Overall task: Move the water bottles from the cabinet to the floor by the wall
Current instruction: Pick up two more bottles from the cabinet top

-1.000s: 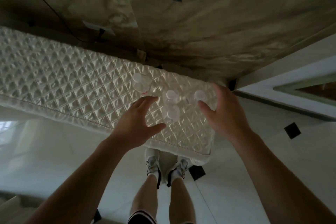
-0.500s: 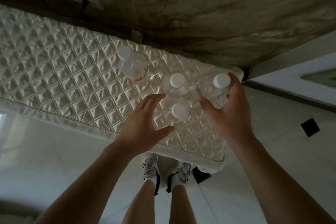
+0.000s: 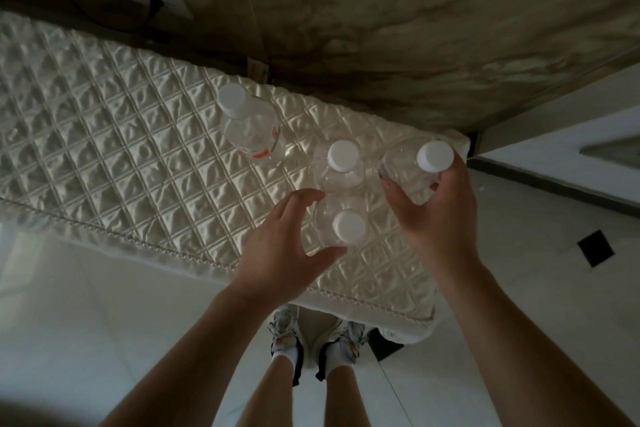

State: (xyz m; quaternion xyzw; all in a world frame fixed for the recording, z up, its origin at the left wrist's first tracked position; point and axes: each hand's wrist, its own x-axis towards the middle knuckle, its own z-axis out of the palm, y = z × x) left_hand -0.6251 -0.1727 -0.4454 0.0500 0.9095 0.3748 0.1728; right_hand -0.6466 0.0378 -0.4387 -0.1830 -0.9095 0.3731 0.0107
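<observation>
The glossy tiled floor [image 3: 69,322] fills the view from 6 to 9 o'clock, and a bottle dropped on it would probably bounce and roll away. The marbled wall [image 3: 415,28] stands at 12 o'clock, behind the cabinet [image 3: 388,274].

The cabinet top is draped in a quilted cover [image 3: 104,135] whose padded, shiny surface gives the bottles soft footing. A sideways tug could drag the cloth and rock whatever stands on it.

The right hand [image 3: 440,215] is wrapped round the right-hand bottle [image 3: 405,170]. That bottle leans at 3 o'clock of the group, close to the cabinet's end, with the thumb on its near side and the fingers behind it. If it is lifted at this tilt it may swing into its neighbour.

The left hand [image 3: 280,253] is spread wide and cupped about the near bottle [image 3: 349,230] at 6 o'clock. It cannot be told whether the fingers touch it, and no grip is closed. A clear, smooth body taken in such a loose span might slip.

All four water bottles remain on the cabinet. The middle bottle [image 3: 343,156] stands just beside both bottles being taken, so it is judged most likely to be knocked over. The labelled bottle [image 3: 252,132], at 10 o'clock and apart from the rest, seems safe.
</observation>
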